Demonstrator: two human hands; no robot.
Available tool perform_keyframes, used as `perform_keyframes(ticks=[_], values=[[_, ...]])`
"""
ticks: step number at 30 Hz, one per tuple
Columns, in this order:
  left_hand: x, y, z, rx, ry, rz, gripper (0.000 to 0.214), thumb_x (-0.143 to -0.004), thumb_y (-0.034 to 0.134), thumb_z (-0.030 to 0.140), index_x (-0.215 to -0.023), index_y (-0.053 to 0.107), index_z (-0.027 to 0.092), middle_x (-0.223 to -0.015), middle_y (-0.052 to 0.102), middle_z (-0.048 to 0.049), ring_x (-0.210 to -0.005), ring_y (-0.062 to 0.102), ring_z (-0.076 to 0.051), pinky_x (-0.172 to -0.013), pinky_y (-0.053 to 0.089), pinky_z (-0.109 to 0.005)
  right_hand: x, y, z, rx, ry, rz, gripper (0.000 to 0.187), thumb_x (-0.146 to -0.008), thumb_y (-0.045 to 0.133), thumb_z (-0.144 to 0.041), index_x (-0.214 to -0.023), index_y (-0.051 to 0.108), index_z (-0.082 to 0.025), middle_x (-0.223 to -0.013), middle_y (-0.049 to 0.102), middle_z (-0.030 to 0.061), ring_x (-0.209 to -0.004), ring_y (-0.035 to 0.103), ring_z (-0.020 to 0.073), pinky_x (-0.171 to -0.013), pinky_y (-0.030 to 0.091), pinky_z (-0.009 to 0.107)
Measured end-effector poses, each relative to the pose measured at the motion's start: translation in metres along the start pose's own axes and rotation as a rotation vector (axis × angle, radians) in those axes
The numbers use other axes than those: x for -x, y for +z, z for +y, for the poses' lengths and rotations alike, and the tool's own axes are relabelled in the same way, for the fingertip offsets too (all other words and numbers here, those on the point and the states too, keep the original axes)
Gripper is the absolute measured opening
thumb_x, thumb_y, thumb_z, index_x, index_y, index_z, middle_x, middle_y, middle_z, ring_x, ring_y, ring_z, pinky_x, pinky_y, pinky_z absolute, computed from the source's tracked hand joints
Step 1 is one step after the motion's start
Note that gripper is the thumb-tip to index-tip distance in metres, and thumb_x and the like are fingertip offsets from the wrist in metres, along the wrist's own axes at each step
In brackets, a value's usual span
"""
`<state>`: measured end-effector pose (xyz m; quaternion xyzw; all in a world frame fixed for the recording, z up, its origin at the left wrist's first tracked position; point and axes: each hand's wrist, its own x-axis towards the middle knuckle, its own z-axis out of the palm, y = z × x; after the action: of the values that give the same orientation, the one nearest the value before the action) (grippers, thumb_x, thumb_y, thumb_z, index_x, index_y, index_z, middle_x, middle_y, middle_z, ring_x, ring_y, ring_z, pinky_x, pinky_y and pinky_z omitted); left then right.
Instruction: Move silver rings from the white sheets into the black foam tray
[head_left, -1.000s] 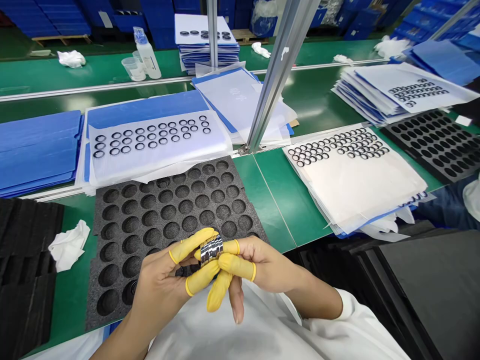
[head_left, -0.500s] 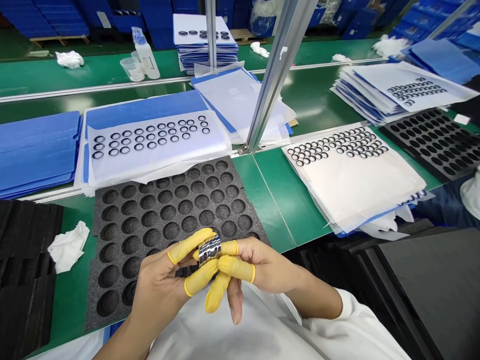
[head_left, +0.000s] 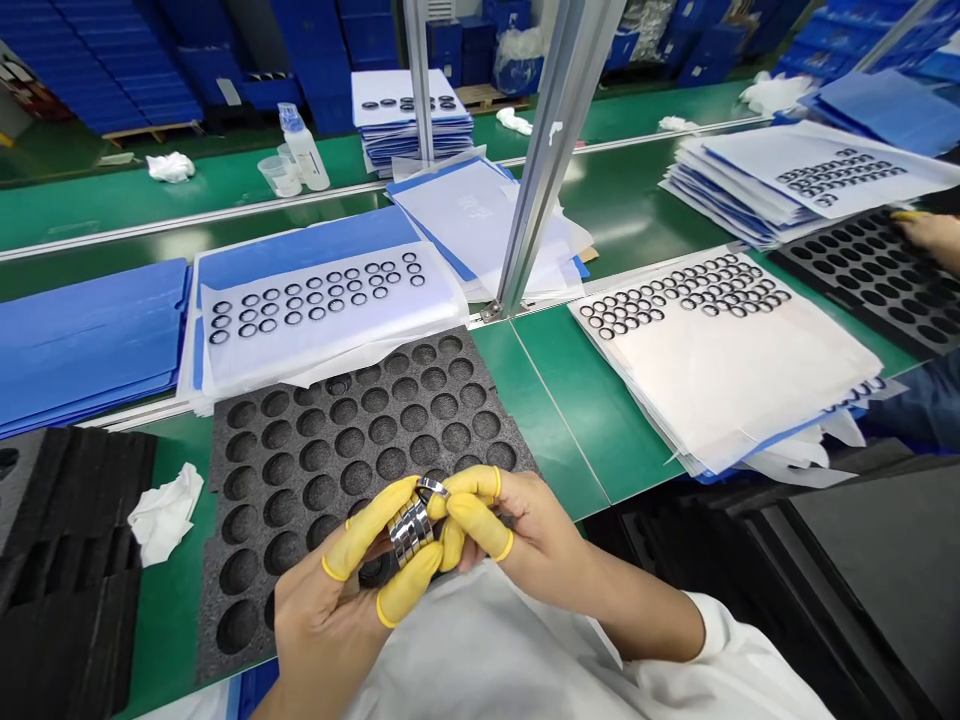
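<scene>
Left hand (head_left: 334, 598) pinches metal ring stack (head_left: 410, 532), axis roughly left-right; right hand (head_left: 529, 530) grips single ring (head_left: 433, 487) at stack's far-right end.

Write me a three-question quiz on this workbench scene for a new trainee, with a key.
1. What does the left hand hold? A) a bottle B) a stack of shiny rings C) a cup
2. True or false: the crumpled white tissue lies to the left of the foam tray.
3. Fill in: the finger covers on the right hand are ____ in color.

Key: 1. B; 2. True; 3. yellow
</scene>
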<state>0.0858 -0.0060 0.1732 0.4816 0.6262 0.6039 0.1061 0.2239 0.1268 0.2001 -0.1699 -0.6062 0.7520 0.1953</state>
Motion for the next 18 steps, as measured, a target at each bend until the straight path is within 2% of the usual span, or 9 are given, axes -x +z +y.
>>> perform_keyframes(ticks=[3,7,10,13,15,18], values=[[0.002,0.0,0.002,-0.058,0.105,0.05,0.059,-0.078,0.086,0.014,-0.132,0.071,0.032,-0.108,0.083,0.0025,-0.08,0.081,-0.019,-0.075,0.069,-0.026,-0.001,-0.003,-0.002,0.271,-0.183,0.065,0.04,-0.107,0.042,-0.054,-0.095,0.059,-0.019,-0.072,0.063,-0.0002,-0.064,0.058,0.0107,-0.067,0.053,0.025],[0.005,0.0,0.004,-0.083,0.158,0.009,0.061,-0.08,0.085,0.014,-0.136,0.068,0.03,-0.105,0.084,0.0005,-0.081,0.082,-0.021,-0.077,0.07,-0.028,-0.003,-0.007,-0.001,0.578,-0.38,0.116,0.038,-0.112,0.032,-0.045,-0.1,0.058,-0.02,-0.081,0.065,0.0033,-0.075,0.06,0.014,-0.075,0.053,0.029],[0.005,0.002,0.008,-0.037,0.157,0.001,0.06,-0.081,0.084,0.017,-0.137,0.067,0.03,-0.107,0.083,-0.0002,-0.081,0.082,-0.02,-0.077,0.07,-0.027,-0.004,-0.009,0.0,0.692,-0.485,0.125,0.033,-0.112,0.031,-0.037,-0.103,0.057,-0.02,-0.085,0.067,0.0047,-0.08,0.06,0.0156,-0.079,0.052,0.03],[0.004,0.005,0.012,0.048,0.135,0.06,0.055,-0.081,0.086,0.023,-0.133,0.07,0.03,-0.111,0.083,0.0008,-0.081,0.082,-0.02,-0.079,0.07,-0.026,-0.004,-0.009,0.001,0.771,-0.554,0.13,0.026,-0.112,0.033,-0.032,-0.105,0.056,-0.021,-0.086,0.066,0.0045,-0.08,0.059,0.0168,-0.079,0.051,0.031],[0.003,0.007,0.013,0.078,0.121,0.088,0.052,-0.08,0.087,0.024,-0.129,0.073,0.029,-0.109,0.083,0.0015,-0.08,0.082,-0.02,-0.079,0.069,-0.026,-0.005,-0.01,0.001,0.818,-0.581,0.127,0.022,-0.111,0.034,-0.027,-0.106,0.055,-0.021,-0.088,0.066,0.0047,-0.078,0.057,0.0168,-0.077,0.05,0.03],[0.003,0.007,0.011,0.081,0.126,0.066,0.052,-0.077,0.089,0.022,-0.127,0.074,0.028,-0.105,0.084,-0.0005,-0.078,0.082,-0.021,-0.078,0.069,-0.026,-0.006,-0.012,0.001,0.873,-0.616,0.114,0.017,-0.108,0.036,-0.019,-0.108,0.053,-0.021,-0.09,0.065,0.0048,-0.075,0.053,0.0162,-0.071,0.048,0.029]])
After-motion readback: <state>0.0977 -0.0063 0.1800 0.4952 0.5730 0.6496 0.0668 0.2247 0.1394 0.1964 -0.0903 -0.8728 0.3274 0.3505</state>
